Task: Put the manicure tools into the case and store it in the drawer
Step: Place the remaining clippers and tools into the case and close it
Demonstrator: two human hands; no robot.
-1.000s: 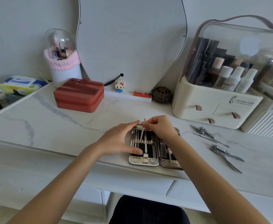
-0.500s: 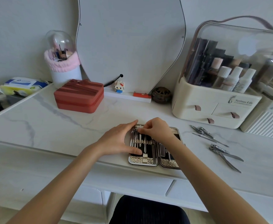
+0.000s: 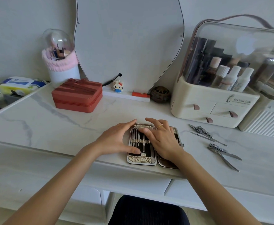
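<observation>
An open manicure case (image 3: 141,159) with a gold patterned rim lies flat near the front edge of the white marble vanity top (image 3: 68,127). Several slim steel tools sit under the strap of its left half. My left hand (image 3: 116,140) rests open on the case's left edge, thumb on the black lining. My right hand (image 3: 163,138) lies flat over the case's middle and right half, thumb pressing on the tools. Loose steel tools lie to the right: a thin group (image 3: 202,132) and a pair of nippers (image 3: 222,153). The drawer fronts (image 3: 149,184) under the top are shut.
A red zip box (image 3: 77,96) sits back left, a brush holder (image 3: 60,62) with a pink band behind it. A cosmetics organiser (image 3: 214,101) with small drawers stands back right, a white ribbed box (image 3: 266,122) beside it. A mirror (image 3: 128,43) leans on the wall.
My right hand went from pinching a tool at the case's top edge to lying flat with spread fingers over the case. The tool now lies in the case. My left hand stayed.
</observation>
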